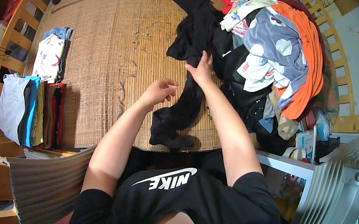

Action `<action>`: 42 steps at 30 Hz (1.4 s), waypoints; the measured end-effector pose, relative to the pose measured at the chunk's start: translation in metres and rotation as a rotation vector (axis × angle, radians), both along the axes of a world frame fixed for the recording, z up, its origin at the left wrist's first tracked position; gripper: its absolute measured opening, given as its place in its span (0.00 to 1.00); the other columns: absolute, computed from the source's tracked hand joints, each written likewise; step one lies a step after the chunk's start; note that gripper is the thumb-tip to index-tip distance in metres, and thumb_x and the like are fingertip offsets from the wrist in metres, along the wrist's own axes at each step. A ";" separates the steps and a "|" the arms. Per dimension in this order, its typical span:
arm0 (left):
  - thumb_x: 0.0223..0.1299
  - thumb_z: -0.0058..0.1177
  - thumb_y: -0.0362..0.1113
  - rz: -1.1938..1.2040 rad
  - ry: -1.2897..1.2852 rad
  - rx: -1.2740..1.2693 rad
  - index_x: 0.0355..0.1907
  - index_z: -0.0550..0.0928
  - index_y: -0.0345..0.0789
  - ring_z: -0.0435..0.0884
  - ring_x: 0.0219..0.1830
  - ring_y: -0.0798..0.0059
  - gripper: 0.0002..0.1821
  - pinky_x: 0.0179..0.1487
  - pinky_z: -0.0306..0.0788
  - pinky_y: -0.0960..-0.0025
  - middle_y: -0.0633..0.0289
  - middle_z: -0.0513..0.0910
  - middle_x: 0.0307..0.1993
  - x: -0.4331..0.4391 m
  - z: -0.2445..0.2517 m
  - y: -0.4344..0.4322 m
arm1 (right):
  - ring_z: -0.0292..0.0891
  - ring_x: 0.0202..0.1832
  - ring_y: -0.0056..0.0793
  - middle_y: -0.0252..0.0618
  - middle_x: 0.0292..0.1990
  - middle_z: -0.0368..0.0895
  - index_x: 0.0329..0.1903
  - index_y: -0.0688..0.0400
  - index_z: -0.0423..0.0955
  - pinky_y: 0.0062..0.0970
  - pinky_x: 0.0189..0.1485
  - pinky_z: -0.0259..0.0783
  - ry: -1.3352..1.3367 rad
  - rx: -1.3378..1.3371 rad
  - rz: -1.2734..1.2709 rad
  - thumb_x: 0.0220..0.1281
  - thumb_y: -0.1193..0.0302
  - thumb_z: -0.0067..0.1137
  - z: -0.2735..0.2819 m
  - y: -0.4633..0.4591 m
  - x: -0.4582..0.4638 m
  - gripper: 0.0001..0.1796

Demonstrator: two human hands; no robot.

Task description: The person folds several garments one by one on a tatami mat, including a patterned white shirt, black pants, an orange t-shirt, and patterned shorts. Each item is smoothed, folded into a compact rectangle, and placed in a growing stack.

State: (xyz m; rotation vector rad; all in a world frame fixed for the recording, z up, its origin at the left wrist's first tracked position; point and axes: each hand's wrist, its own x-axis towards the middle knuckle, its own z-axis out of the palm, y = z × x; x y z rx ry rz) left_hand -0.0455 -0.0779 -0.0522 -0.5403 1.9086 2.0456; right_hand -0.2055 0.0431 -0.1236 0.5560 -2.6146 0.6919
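A black garment (195, 36) lies crumpled and stretched lengthwise on a woven bamboo mat (104, 49), with one long narrow part reaching down to the mat's near edge. My right hand (201, 70) rests on this garment near its middle, fingers spread; whether it grips any cloth cannot be told. Left of the garment, my left hand (161, 92) hovers over the mat with loosely curled fingers and nothing in it. Right beside the black garment rises a heap of mixed clothes, among them a grey piece with white spots (273, 38) and an orange one (307, 69).
Folded clothes stand in a row at the left edge, with a light grey one (13, 105) outermost and a white printed one (48, 58) behind. Wooden slatted rails (22, 39) border both sides. A white frame (284, 165) and small items sit at near right.
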 end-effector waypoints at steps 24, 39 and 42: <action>0.51 0.58 0.37 0.379 -0.233 0.321 0.45 0.74 0.31 0.79 0.39 0.70 0.19 0.43 0.72 0.69 0.59 0.80 0.38 -0.008 -0.037 -0.012 | 0.71 0.46 0.42 0.53 0.44 0.73 0.49 0.64 0.64 0.34 0.48 0.68 -0.725 0.007 0.419 0.51 0.58 0.61 0.054 0.045 0.072 0.29; 0.43 0.62 0.50 -0.476 -0.339 -0.879 0.41 0.79 0.32 0.79 0.42 0.59 0.27 0.50 0.67 0.55 0.52 0.81 0.37 0.029 -0.014 -0.096 | 0.72 0.29 0.21 0.34 0.29 0.76 0.41 0.63 0.69 0.20 0.30 0.69 -1.198 -0.823 -0.056 0.62 0.64 0.49 0.008 0.074 0.035 0.14; 0.43 0.57 0.62 -0.370 -0.347 -0.968 0.50 0.75 0.37 0.75 0.51 0.61 0.36 0.58 0.49 0.38 0.54 0.79 0.44 0.023 -0.028 -0.091 | 0.75 0.22 0.32 0.43 0.23 0.78 0.30 0.65 0.74 0.30 0.27 0.69 -0.984 -0.305 0.118 0.58 0.57 0.50 -0.004 0.057 0.047 0.20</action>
